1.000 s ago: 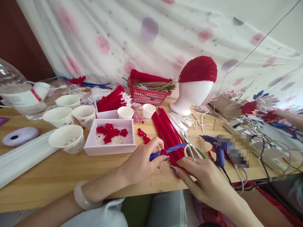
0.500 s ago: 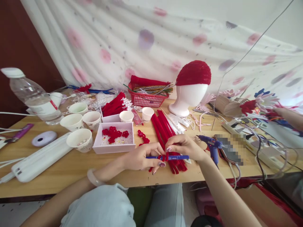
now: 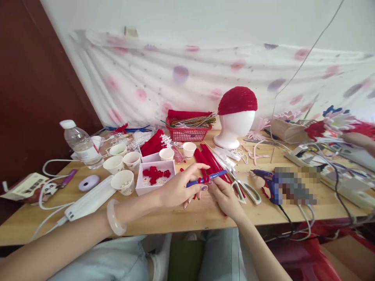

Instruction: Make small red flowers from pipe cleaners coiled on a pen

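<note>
A blue pen (image 3: 220, 174) is held slanting over the front of the table, with a red fuzzy pipe cleaner (image 3: 206, 178) coiled around its middle. My left hand (image 3: 178, 189) grips the pen's left part between thumb and fingers. Closed at the coil, my right hand (image 3: 225, 195) pinches the pipe cleaner just under the pen; its fingertips are partly hidden. Behind my hands lies a bundle of red pipe cleaners (image 3: 212, 156). Scissors (image 3: 247, 186) with pale green handles rest to the right of my right hand.
Left of my hands stand a white box (image 3: 155, 187) of beads and red flowers, paper cups (image 3: 123, 182) and a water bottle (image 3: 80, 144). A red basket (image 3: 189, 134) and a foam head (image 3: 236, 125) are behind. Rightward lie a glue gun (image 3: 271, 183) and another person's hand (image 3: 359, 139).
My right hand has moved from above the pen to below its right side. The pen now tilts up to the right. The scissors have come into sight, and the view has shifted.
</note>
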The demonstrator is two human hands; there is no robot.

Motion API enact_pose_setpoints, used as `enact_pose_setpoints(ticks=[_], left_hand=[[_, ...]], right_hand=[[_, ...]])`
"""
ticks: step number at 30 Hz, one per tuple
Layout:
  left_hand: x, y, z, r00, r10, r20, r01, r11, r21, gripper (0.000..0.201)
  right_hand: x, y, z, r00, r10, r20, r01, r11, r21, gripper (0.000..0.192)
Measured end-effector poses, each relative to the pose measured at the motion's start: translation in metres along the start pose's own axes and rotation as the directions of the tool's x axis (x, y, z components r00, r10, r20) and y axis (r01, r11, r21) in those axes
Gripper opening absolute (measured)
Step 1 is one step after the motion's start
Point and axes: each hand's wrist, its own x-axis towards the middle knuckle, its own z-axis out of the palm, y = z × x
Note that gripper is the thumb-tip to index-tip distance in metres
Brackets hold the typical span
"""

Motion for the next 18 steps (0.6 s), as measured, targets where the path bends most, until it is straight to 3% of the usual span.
enact_pose_setpoints(ticks=[7,11,14,18], left_hand=[[-0.031,-0.02,-0.008,0.996,0.029,-0.085,-0.027,0.999,0.026,0.031],[-0.035,-0.018,-0.013,1.0,-0.018,-0.003,0.018,0.999,0.042,0.025],[-0.027,-0.025,-0.008,0.998,-0.048,0.042,0.05,0.997,-0.053,0.027],[-0.015,-0.037,0.006,0.995,-0.094,-0.031,0.09,0.988,-0.122,0.029]], right_hand=[[-0.032,-0.032,0.028,0.994,-0.036,0.102,0.071,0.927,-0.368,0.028],[-0.033,-0.018,0.035,1.0,-0.012,0.002,0.012,0.976,-0.218,0.042],[-0.028,0.006,0.041,0.998,0.022,-0.064,-0.029,0.994,-0.105,0.06],[-0.025,0.032,0.045,0.997,0.076,-0.029,-0.075,0.997,0.021,0.066]])
